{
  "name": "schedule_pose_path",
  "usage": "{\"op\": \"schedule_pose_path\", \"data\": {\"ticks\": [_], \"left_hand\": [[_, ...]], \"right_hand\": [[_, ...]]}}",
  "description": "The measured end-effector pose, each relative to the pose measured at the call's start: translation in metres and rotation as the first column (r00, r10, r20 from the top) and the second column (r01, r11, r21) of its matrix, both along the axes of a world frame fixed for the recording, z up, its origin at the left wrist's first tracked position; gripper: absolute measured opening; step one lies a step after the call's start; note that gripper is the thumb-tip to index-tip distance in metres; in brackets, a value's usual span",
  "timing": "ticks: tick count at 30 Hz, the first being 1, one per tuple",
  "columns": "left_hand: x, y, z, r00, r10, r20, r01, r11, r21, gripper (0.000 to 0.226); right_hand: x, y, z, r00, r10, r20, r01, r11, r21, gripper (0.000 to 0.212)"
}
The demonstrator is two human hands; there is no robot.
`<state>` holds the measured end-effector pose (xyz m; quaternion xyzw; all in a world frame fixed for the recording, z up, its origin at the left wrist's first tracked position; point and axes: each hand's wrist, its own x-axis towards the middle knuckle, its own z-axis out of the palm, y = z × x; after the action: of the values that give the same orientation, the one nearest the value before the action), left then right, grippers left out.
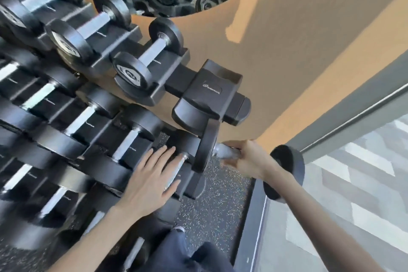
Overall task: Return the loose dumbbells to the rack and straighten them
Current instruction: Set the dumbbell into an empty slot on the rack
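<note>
One round-headed black dumbbell [206, 146], seemingly rubber, in right hand [247, 159]

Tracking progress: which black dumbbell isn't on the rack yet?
The black chrome-handled dumbbell held by the right hand, past the black rack; the others rest on it.

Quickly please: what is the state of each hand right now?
Left hand: open, fingers straight, lying on a racked dumbbell.
Right hand: closed round the handle of a loose dumbbell.
</note>
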<state>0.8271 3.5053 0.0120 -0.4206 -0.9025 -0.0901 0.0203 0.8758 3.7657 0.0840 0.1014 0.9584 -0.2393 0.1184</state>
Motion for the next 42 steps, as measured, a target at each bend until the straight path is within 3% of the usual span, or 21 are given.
{"op": "schedule_pose_path", "data": {"ticks": [5,10,16,24,28,32,37,39,42], "left_hand": [[-0.018,0.019,0.004,0.987,0.163,0.008,-0.163,0.987,-0.004,0.056],[-0.025,0.041,-0.003,0.947,0.320,-0.010,-0.320,0.946,-0.049,0.057],[-0.029,0.081,-0.006,0.871,0.491,0.020,-0.487,0.869,-0.088,0.057],[-0.032,0.120,-0.009,0.764,0.643,0.059,-0.637,0.766,-0.090,0.055],[-0.031,0.132,-0.007,0.744,0.666,0.045,-0.661,0.745,-0.089,0.056],[-0.032,0.142,-0.006,0.722,0.691,0.018,-0.689,0.722,-0.071,0.057],[-0.031,0.151,-0.005,0.673,0.739,0.020,-0.738,0.673,-0.048,0.057],[-0.031,0.154,-0.003,0.651,0.759,0.010,-0.758,0.651,-0.034,0.057],[-0.032,0.156,-0.001,0.636,0.771,0.015,-0.771,0.637,-0.017,0.056]], "right_hand": [[-0.077,0.025,0.010,0.967,0.254,-0.008,-0.252,0.961,0.116,0.047],[-0.145,0.049,0.006,0.888,0.451,0.092,-0.459,0.883,0.103,0.049],[-0.208,0.068,0.010,0.722,0.665,0.191,-0.692,0.703,0.164,0.047],[-0.235,0.083,0.007,0.459,0.847,0.267,-0.885,0.464,0.049,0.052],[-0.252,0.090,0.011,0.429,0.831,0.353,-0.894,0.446,0.037,0.057],[-0.269,0.082,0.010,0.326,0.914,0.240,-0.941,0.290,0.174,0.054],[-0.284,0.084,-0.004,0.134,0.988,-0.079,-0.831,0.156,0.534,0.044],[-0.286,0.084,-0.006,0.076,0.985,-0.155,-0.799,0.153,0.581,0.045],[-0.279,0.089,-0.012,0.059,0.975,-0.216,-0.783,0.179,0.595,0.046]]}}
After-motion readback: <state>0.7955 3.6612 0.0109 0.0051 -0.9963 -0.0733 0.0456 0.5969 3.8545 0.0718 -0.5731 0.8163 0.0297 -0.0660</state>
